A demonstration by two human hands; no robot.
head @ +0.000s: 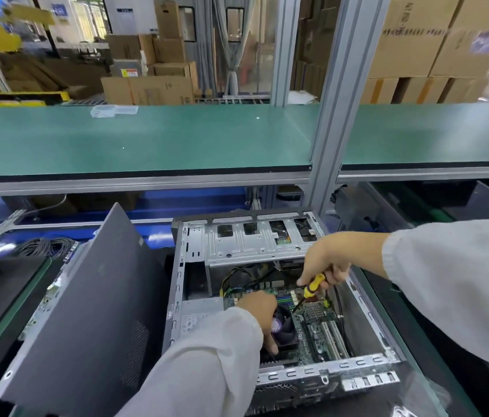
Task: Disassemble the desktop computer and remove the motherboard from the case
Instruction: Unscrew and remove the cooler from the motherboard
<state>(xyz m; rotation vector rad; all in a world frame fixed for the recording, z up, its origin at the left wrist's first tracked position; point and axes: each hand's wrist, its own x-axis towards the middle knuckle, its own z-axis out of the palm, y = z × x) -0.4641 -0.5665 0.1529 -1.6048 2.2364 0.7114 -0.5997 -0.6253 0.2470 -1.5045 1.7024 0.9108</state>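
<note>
Head view. Open computer case [372,317] lies on its side on the surface [411,350], side panel [87,311] leaning just beside its left wall. Motherboard [318,329] sits on the case floor, hemmed by metal walls and drive cage [255,242] (free room above only). Left hand [262,311] reaches in, fingers curled over the cooler fan [282,326]. Right hand [324,260] grasps a yellow-handled screwdriver [312,285], tip angled down at the board.

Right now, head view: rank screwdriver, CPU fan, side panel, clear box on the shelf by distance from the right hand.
From the right hand:
1. Screwdriver, gripped in that hand.
2. CPU fan, below-left inside the case, under the left hand.
3. Side panel, leaning left of the case.
4. Clear box, far back-left on the green shelf.
</note>
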